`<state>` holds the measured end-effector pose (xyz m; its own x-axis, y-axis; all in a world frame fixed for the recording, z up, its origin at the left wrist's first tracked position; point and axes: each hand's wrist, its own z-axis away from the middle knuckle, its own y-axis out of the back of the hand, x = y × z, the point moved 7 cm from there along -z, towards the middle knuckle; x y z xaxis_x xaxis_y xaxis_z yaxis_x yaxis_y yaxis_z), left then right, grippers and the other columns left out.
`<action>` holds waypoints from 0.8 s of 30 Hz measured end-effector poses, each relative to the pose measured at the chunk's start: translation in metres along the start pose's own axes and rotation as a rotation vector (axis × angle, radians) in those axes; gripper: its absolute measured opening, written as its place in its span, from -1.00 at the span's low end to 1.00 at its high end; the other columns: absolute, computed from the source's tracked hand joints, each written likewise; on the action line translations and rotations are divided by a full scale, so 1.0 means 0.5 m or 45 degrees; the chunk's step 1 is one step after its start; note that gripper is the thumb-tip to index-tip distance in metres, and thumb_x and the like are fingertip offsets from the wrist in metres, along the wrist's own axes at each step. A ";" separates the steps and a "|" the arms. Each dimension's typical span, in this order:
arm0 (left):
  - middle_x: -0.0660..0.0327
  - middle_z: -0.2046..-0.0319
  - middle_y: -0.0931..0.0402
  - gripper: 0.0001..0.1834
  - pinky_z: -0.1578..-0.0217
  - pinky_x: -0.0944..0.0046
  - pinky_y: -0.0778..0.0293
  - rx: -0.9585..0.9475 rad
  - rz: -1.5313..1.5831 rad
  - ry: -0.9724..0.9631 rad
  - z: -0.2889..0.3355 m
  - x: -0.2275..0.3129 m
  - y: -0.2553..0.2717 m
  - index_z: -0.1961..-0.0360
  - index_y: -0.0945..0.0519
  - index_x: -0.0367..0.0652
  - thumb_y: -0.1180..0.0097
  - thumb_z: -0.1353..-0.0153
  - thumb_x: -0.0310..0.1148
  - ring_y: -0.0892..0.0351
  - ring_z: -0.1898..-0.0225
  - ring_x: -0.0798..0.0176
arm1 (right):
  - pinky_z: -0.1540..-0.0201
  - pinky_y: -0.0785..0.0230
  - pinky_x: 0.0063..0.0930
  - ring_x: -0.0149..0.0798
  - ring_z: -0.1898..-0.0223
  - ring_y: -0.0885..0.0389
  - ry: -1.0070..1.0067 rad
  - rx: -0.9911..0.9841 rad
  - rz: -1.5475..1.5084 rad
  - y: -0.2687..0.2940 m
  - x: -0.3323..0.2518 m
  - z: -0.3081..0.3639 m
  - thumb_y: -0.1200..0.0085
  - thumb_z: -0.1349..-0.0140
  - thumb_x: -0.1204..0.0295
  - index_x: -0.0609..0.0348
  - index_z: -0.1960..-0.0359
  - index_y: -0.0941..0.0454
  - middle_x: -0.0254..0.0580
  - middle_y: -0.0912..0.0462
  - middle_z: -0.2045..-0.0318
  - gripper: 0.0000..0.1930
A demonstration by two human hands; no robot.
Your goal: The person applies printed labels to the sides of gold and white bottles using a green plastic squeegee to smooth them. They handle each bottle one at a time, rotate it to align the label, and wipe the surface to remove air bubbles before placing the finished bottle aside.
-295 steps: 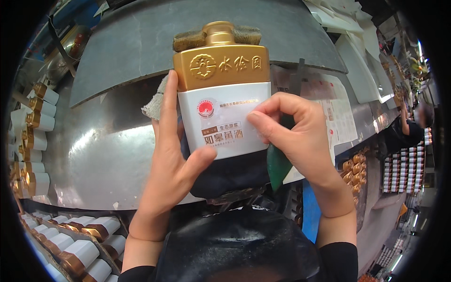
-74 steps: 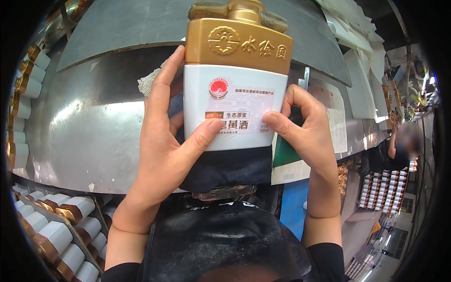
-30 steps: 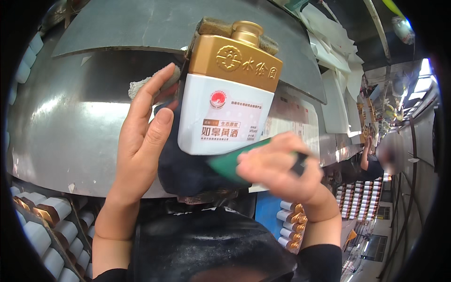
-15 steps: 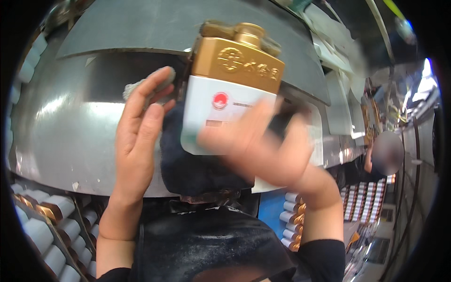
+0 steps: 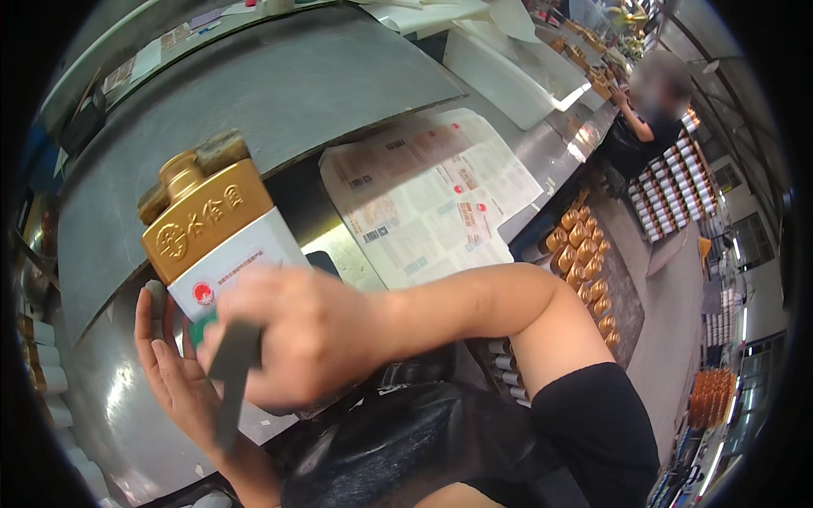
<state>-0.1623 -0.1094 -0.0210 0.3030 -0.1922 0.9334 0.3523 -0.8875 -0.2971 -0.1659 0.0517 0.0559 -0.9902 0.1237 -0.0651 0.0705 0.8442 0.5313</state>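
Observation:
A flat bottle with a gold top (image 5: pixel 212 216) and white lower body lies face up, its neck between worn brownish blocks. A red round mark shows on the white part. My right hand (image 5: pixel 292 339) is over the bottle's lower end, blurred and closed around a flat dark grey tool (image 5: pixel 233 381) whose kind I cannot make out. Something green (image 5: pixel 201 328) shows beside its fingers. My left hand (image 5: pixel 174 364) is at the bottle's left edge, fingers stretched and apart. A small grey piece (image 5: pixel 155 298) shows at a fingertip; whether the hand holds it is unclear.
Printed sheets (image 5: pixel 423 195) lie right of the bottle on the metal table (image 5: pixel 118 415). A raised grey board (image 5: pixel 339 68) spans the back, with a white tray (image 5: pixel 508 72) at far right. Gold-topped bottles (image 5: pixel 584 245) stand below on the right. A person (image 5: pixel 644 127) works farther off.
The view has swung right, so the bottle appears farther left and tilted. My right hand has turned over the bottle's lower end, and the dark tool now shows. My left hand remains beside the bottle.

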 end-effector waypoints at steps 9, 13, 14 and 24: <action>-0.07 -0.28 -0.16 -0.48 -0.31 0.10 -0.14 0.137 -0.300 -0.072 -0.021 0.015 0.004 -0.33 -0.15 -0.28 0.31 -0.43 -0.25 -0.17 -0.33 0.07 | 0.10 -0.47 -0.45 -0.32 0.20 -0.59 -1.283 -0.113 -0.924 0.220 0.197 0.239 -0.19 -0.12 0.57 0.17 0.09 -0.53 -0.27 -0.54 0.23 -0.71; -0.11 -0.27 -0.18 -0.53 -0.28 0.11 -0.23 0.246 -0.346 -0.028 -0.051 0.002 0.030 -0.32 -0.17 -0.26 0.36 -0.45 -0.32 -0.23 -0.31 0.05 | 0.20 -0.34 -0.53 -0.47 0.28 -0.53 -1.914 0.112 -0.256 0.457 0.391 0.502 0.06 -0.37 0.19 0.19 0.43 -0.57 -0.38 -0.56 0.48 -0.65; -0.10 -0.28 -0.18 -0.53 -0.27 0.11 -0.24 0.233 -0.318 -0.010 -0.058 -0.001 0.025 -0.32 -0.17 -0.27 0.37 -0.45 -0.33 -0.24 -0.30 0.05 | 0.33 -0.33 -0.43 -0.40 0.39 -0.55 -1.933 -0.020 0.068 0.492 0.425 0.545 0.05 -0.33 0.16 0.20 0.46 -0.62 -0.29 -0.59 0.55 -0.62; 0.01 -0.25 -0.27 -0.55 -0.21 0.20 -0.35 0.398 -0.608 -0.050 -0.079 0.024 0.022 -0.30 -0.24 -0.22 0.35 -0.44 -0.32 -0.35 -0.23 0.16 | 0.35 -0.44 -0.20 -0.03 0.44 -0.58 -1.320 -0.928 0.660 0.461 0.417 0.551 -0.03 -0.13 0.44 -0.23 0.07 -0.65 -0.11 -0.58 0.50 -0.66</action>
<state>-0.1896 -0.1380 -0.0049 0.0766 0.2210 0.9723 0.7014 -0.7050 0.1050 -0.3229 0.4160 -0.0679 -0.3040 0.9408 -0.1501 0.0039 0.1587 0.9873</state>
